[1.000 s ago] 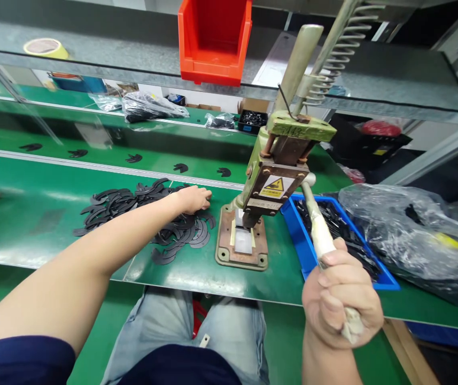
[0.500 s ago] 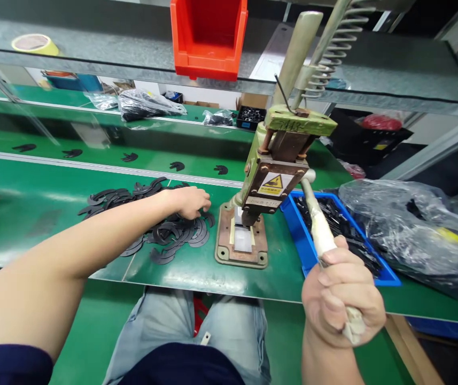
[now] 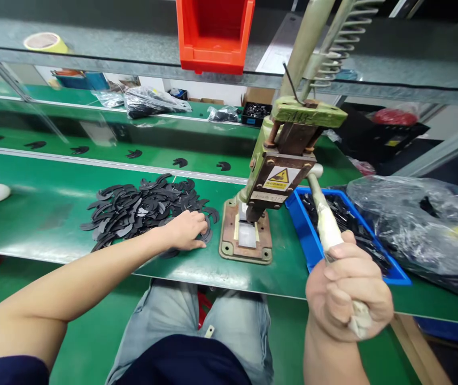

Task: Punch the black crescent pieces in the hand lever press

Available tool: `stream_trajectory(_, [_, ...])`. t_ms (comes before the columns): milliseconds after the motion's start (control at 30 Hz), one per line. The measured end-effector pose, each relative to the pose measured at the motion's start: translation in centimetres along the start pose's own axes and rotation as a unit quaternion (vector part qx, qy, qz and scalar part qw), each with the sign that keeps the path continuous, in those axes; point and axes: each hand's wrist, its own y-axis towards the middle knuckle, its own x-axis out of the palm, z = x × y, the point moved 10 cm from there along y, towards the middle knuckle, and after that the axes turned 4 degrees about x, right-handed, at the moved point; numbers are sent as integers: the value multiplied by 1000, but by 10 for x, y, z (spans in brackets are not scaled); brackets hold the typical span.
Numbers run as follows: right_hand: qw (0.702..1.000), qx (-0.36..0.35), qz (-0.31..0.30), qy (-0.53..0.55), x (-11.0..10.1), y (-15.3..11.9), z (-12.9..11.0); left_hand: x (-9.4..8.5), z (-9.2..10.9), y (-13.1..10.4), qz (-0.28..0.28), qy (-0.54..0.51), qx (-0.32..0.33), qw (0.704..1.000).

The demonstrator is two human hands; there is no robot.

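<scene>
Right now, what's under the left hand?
Curved black pieces are piled behind the left hand, and a few peek out by its fingertips and below its wrist. Whatever lies directly beneath it is covered, so I can't tell how many are there.

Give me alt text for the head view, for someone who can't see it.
A person's right hand grips the lever of a green press; the left hand is at a pile of curved black parts on a green table. A blue bin of black pieces stands right of the press.

Factory workshop: hand press (image 3: pixel 280 176), green workbench (image 3: pixel 44 208), red parts bin (image 3: pixel 212 59).
</scene>
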Motion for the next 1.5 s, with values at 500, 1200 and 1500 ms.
stream_trajectory(500, [999,9,-43,-13,7,2,-6,5,25,14,13,-124,69,990])
stream_trajectory(1200, [997,19,-77,-19,5,-2,-5,5,-4,83,159,-713,-181,659])
stream_trajectory(1500, [996,19,-80,-17,6,-2,-6,12,19,100,62,-693,-180,695])
